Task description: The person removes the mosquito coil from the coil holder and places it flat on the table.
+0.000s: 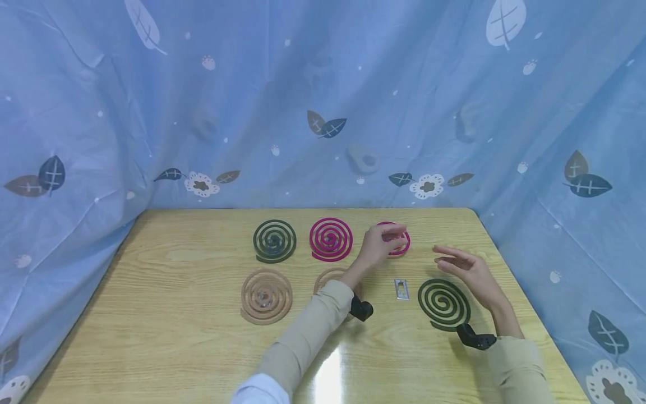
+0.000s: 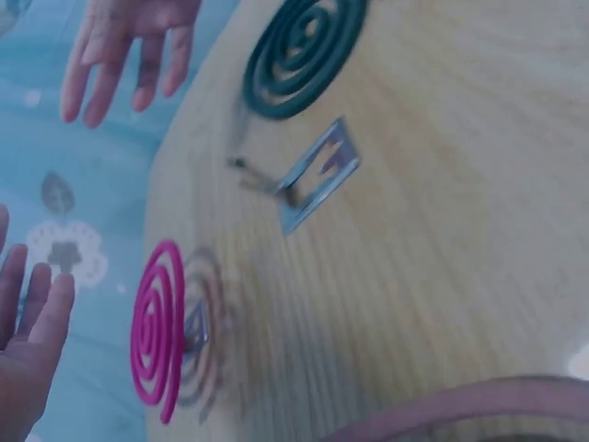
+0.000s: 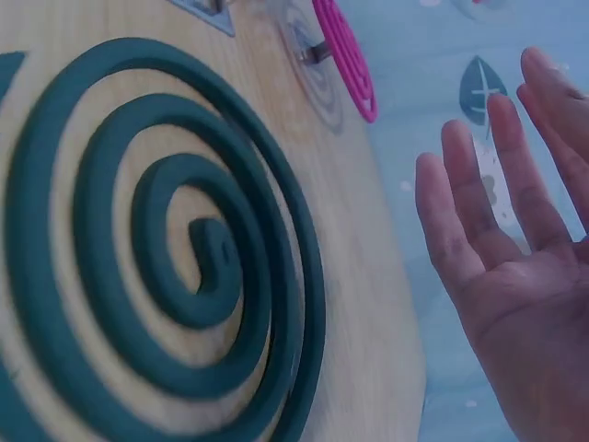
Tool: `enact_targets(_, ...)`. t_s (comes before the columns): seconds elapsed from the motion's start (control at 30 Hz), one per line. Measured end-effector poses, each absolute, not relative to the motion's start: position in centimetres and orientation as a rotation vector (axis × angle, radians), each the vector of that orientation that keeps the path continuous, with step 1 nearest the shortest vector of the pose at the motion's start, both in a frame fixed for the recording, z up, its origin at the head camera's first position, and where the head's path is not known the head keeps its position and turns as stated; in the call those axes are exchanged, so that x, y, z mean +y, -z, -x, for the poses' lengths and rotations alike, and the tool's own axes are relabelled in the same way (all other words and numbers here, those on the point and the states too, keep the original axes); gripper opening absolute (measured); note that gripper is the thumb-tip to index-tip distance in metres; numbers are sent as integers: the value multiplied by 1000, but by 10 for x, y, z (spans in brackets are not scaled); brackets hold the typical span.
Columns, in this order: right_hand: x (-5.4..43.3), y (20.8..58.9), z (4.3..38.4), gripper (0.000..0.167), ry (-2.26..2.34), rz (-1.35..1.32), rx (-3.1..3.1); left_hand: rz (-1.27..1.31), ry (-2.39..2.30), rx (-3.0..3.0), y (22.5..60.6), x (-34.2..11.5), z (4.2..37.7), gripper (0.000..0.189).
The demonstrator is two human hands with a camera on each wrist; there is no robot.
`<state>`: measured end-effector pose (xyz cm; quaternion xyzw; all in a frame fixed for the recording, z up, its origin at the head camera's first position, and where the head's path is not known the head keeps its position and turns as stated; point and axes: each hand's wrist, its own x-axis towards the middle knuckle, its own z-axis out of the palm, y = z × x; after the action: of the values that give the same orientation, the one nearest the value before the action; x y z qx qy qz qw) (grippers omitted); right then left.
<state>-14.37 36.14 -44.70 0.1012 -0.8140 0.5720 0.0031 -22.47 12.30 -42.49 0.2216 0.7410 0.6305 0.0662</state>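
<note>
My left hand [image 1: 379,245] hovers over the right-hand pink mosquito coil [image 1: 407,241], hiding much of it. In the left wrist view this pink coil [image 2: 152,331] sits raised on a small metal stand, with the relaxed fingers apart from it. My right hand [image 1: 469,273] hangs in the air just beyond a dark green coil [image 1: 444,304], palm turned inward. That green coil [image 3: 213,258] lies close below the right wrist camera. Between the two sides, a silver metal stand [image 1: 401,289] with a raised prong lies on the table. Both hands hold nothing.
Further left are another dark green coil [image 1: 274,242], a pink coil [image 1: 330,240] and a tan coil [image 1: 266,297], each with a metal stand showing. My left forearm covers part of a second tan coil [image 1: 325,275]. A blue leaf-print curtain [image 1: 282,112] surrounds the wooden table [image 1: 176,292].
</note>
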Motion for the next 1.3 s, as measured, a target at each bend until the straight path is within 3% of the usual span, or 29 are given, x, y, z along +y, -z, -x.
enact_targets(0.57,354,449,202,55,-2095,-282,-2682,-583,-1811,2324,433,102,256,35)
enact_targets(1.3,349,467,227,55,-2164,-189,-2632,-354,-1655,2525,451,111,266,36)
